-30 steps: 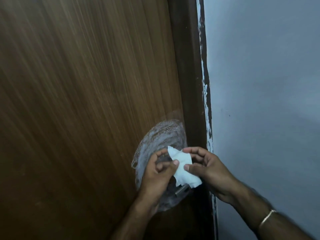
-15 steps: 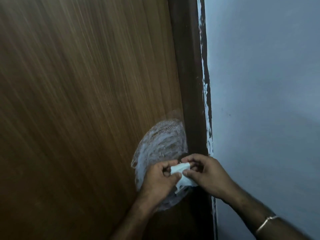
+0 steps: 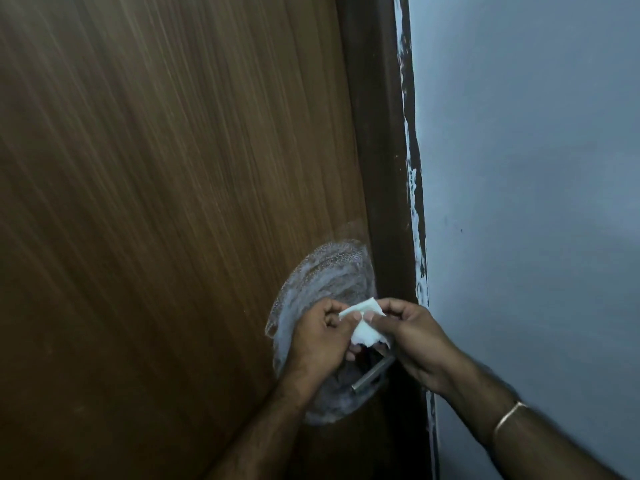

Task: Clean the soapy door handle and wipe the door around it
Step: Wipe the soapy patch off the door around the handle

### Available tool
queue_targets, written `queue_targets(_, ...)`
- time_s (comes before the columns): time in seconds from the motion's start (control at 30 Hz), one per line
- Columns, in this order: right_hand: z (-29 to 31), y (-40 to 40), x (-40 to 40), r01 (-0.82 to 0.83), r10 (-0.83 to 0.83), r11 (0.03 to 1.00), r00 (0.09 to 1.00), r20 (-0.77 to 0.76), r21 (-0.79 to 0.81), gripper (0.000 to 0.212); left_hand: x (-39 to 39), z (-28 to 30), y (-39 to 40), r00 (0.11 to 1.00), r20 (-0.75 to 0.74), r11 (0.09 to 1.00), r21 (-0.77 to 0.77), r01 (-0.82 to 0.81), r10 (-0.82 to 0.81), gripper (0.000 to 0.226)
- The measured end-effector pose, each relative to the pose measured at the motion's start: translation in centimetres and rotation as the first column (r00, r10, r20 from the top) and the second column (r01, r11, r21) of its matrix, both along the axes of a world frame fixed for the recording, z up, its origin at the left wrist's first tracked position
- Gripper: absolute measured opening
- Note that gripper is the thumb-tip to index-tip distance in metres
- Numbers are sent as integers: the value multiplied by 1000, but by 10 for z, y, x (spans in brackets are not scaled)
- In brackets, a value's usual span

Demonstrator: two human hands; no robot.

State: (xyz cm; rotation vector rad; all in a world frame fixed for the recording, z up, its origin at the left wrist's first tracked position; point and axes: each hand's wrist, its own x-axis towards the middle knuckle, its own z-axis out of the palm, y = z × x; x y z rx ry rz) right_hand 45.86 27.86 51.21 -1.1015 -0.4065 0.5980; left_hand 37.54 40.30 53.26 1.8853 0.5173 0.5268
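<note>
Since a moment ago the white tissue [image 3: 365,325] has been spread wider and the hands have lifted, baring the metal door handle [image 3: 372,373]. Left hand [image 3: 320,341] and right hand [image 3: 415,339] both pinch the tissue. The handle's long axis points toward 7 o'clock, inside the soapy patch [image 3: 325,271] on the wooden door [image 3: 173,202].

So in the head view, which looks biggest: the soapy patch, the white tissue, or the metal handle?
1. Soapy patch, clearly largest.
2. White tissue.
3. Metal handle; hands partly hide both, so their order is unsure.
</note>
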Motion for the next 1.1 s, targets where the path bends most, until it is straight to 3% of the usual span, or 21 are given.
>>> queue_targets(0.1,7,9,11,33,-33,999,998,-45,-4,10,5,12,4,1000,-4,931,364,-14,17,8)
queue_targets(0.17,14,16,19,141,-139,988,990,36,-58,8,6,25,5,999,8,757,653,-30,33,15)
queue_targets(0.23,25,19,27,332,-295,933,925,238,-135,7,7,38,8,998,52,544,836,-65,38,21)
queue_targets(0.3,38,20,33,529,-407,837,772,488,-141,6,5,53,15,992,123,355,927,-124,28,23)
queue_targets(0.43,59,28,35,748,-497,658,351,794,81,6,5,86,36,974,224,-15,974,-224,26,44)
queue_targets(0.5,66,37,39,798,-473,579,163,866,166,6,5,101,47,978,185,-121,977,-173,100,54)
queue_targets(0.53,68,42,42,809,-470,556,115,875,192,6,6,105,53,976,172,-156,976,-150,135,56)
queue_targets(0.6,66,53,45,799,-481,565,118,869,205,10,5,108,65,966,171,-217,968,-128,192,58)
queue_targets(0.77,26,82,29,627,-399,762,256,881,163,39,3,101,78,952,235,-323,932,-163,198,58)
queue_targets(0.87,6,84,31,563,-357,816,313,880,131,51,3,98,82,944,276,-354,914,-200,179,56)
queue_targets(1.0,9,90,39,562,-271,826,323,907,47,64,3,94,86,943,289,-383,900,-209,166,56)
queue_targets(1.1,4,98,31,557,-220,830,266,939,37,72,4,94,88,940,306,-394,891,-225,154,56)
